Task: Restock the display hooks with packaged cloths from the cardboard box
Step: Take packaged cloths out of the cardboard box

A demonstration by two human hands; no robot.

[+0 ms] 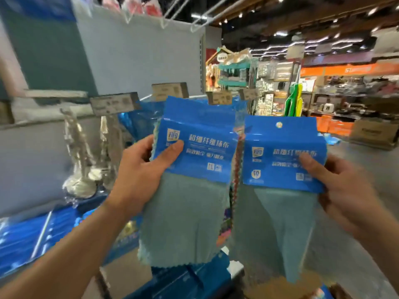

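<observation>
Since each pack is a stack of soft cloths folded under a glossy blue header, it should handle as light and floppy. The teal cloth hangs limp below the header and would sag or swing if taken there.

Furthest left, bagged metal ladles (82, 169) hang on the display, no part of this job. The left hand (142, 167) has its grip pinching the left pack (194, 147) at the header's left edge, thumb flat across the front and fingers curled behind the stack. That looks the sound place to hold, where the header stiffens the bundle. The film may be slippery, so a firm pinch seems wise. This pack's top reaches up to the price tags (219, 97) that front the display hooks, whose rods are hidden. Whether it already sits on one I cannot tell.

Just beside it across a narrow gap, the right pack (282, 156) is held in the air a little lower. Its round hang hole (279, 124) shows clear at the top middle. The right hand (345, 190) pinches it at the header's right edge, thumb in front. For threading, I judge that hole must stay free of fingers.

Counted, there are two packs, one per hand. More blue packaging seems to hang behind the left one, too blurred to number. Four price tags can be made out.
</observation>
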